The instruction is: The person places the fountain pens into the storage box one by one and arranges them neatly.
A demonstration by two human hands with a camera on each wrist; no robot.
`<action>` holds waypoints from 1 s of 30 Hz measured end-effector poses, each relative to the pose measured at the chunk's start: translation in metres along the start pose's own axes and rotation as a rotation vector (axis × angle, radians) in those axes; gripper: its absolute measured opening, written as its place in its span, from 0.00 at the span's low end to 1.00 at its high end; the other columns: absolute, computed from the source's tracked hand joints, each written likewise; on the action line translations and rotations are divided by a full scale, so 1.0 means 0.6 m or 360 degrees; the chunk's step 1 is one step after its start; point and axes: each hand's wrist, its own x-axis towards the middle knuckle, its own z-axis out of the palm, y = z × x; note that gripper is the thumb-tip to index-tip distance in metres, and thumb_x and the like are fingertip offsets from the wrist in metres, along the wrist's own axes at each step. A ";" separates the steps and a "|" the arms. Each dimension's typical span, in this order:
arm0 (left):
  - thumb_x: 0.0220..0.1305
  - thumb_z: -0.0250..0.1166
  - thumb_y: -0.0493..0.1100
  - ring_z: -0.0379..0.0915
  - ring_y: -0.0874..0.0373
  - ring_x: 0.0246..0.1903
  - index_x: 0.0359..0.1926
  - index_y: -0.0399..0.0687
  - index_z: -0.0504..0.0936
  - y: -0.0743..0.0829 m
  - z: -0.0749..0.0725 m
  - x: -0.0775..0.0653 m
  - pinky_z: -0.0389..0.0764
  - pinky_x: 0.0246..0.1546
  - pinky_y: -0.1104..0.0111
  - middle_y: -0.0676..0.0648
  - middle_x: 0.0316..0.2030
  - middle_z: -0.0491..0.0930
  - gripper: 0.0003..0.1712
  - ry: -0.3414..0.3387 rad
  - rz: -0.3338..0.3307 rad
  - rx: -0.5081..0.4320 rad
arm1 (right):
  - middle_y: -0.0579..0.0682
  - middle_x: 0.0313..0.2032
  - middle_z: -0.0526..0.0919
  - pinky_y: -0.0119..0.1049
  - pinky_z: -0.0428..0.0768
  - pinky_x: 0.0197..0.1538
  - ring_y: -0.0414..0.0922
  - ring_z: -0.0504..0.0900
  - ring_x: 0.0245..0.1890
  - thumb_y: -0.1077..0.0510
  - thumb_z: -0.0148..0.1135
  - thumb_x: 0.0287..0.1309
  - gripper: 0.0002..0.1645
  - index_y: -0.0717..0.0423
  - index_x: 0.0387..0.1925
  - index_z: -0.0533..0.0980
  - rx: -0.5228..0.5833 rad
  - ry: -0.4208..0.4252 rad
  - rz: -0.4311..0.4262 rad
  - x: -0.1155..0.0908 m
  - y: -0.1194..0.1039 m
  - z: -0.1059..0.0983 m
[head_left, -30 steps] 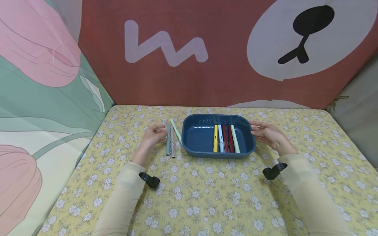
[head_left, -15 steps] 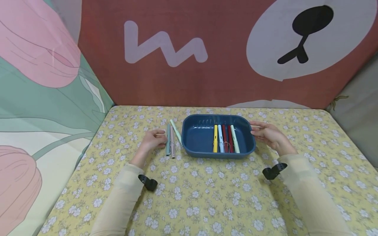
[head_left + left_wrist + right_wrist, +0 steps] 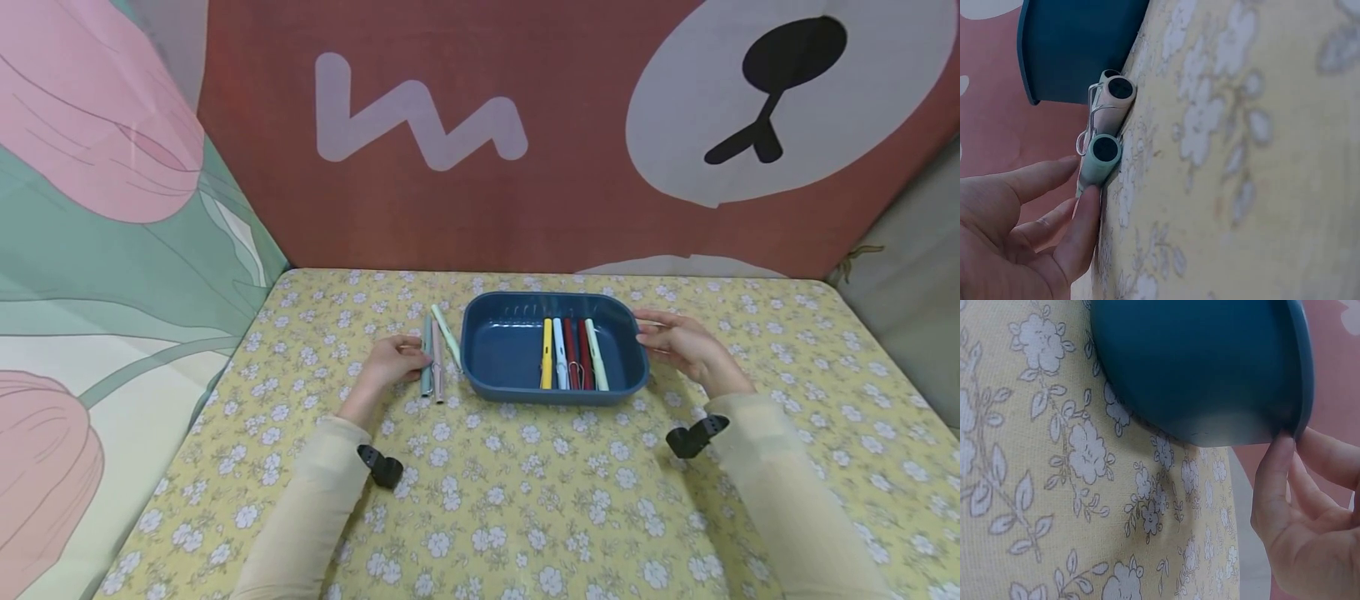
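My left hand [image 3: 393, 362] is at the leftmost of three capped pens on the tablecloth, a teal pen [image 3: 1100, 156]. Thumb and fingers pinch its side in the left wrist view. A pinkish pen [image 3: 438, 362] with a wire clip lies right beside it, and a pale green pen [image 3: 447, 337] slants toward the box. On the right, my right hand [image 3: 686, 346] pinches the rim of a dark blue plastic box [image 3: 495, 389] between thumb and fingers. Inside the box lie a yellow pen [image 3: 547, 354], a light blue pen [image 3: 559, 354], two dark red pens [image 3: 572, 354] and a mint pen [image 3: 597, 354].
A yellow floral cloth [image 3: 525, 500] covers the table. Behind its far edge rises a reddish-brown printed backdrop [image 3: 450, 217], with a flower-printed one [image 3: 112, 292] on the left. Each sleeve cuff carries a small black camera [image 3: 386, 468].
My left hand has shifted slightly down and right, bringing its thumb onto the teal pen. The right hand stays on the box rim, and the box and its pens have not moved.
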 end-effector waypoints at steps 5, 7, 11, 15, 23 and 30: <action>0.63 0.64 0.37 0.81 0.54 0.40 0.62 0.33 0.69 0.003 0.004 -0.003 0.86 0.44 0.67 0.33 0.54 0.76 0.28 0.0029 0.0003 0.0060 | 0.28 0.40 0.73 0.19 0.80 0.46 0.24 0.78 0.39 0.61 0.51 0.68 0.37 0.56 0.74 0.50 0.0000 0.0001 0.0000 0.000 0.000 0.000; 0.63 0.64 0.38 0.81 0.50 0.44 0.62 0.34 0.69 0.005 0.004 -0.005 0.86 0.46 0.65 0.33 0.55 0.75 0.28 0.0029 -0.0005 0.0084 | 0.28 0.40 0.73 0.19 0.80 0.46 0.24 0.78 0.39 0.61 0.51 0.68 0.37 0.57 0.74 0.50 -0.0004 0.0006 0.0002 0.000 0.000 0.000; 0.62 0.66 0.40 0.81 0.48 0.44 0.61 0.31 0.70 0.012 0.004 -0.011 0.86 0.44 0.64 0.32 0.54 0.75 0.29 0.0009 0.0022 0.0120 | 0.26 0.38 0.75 0.19 0.80 0.45 0.24 0.78 0.38 0.62 0.51 0.68 0.38 0.57 0.74 0.49 -0.0013 0.0015 0.0005 0.000 0.001 0.001; 0.64 0.63 0.39 0.79 0.44 0.49 0.63 0.33 0.68 0.020 0.005 -0.013 0.85 0.48 0.62 0.32 0.58 0.73 0.29 0.0010 -0.0030 0.0167 | 0.25 0.36 0.76 0.19 0.80 0.45 0.24 0.78 0.38 0.62 0.51 0.68 0.37 0.57 0.74 0.49 -0.0009 0.0015 0.0005 0.001 0.001 0.001; 0.63 0.63 0.39 0.81 0.48 0.44 0.63 0.34 0.69 0.018 0.005 -0.007 0.86 0.41 0.67 0.32 0.56 0.75 0.28 0.0028 -0.0042 0.0224 | 0.23 0.35 0.77 0.20 0.81 0.45 0.23 0.79 0.37 0.62 0.51 0.68 0.37 0.59 0.74 0.49 0.0000 0.0021 -0.0004 0.002 0.000 0.001; 0.64 0.62 0.40 0.80 0.55 0.40 0.63 0.35 0.69 0.014 0.001 -0.002 0.86 0.42 0.67 0.34 0.56 0.74 0.29 0.0013 -0.0094 0.0116 | 0.24 0.35 0.77 0.20 0.81 0.45 0.23 0.79 0.37 0.62 0.50 0.68 0.38 0.59 0.74 0.49 0.0003 0.0022 -0.0007 0.001 -0.001 0.002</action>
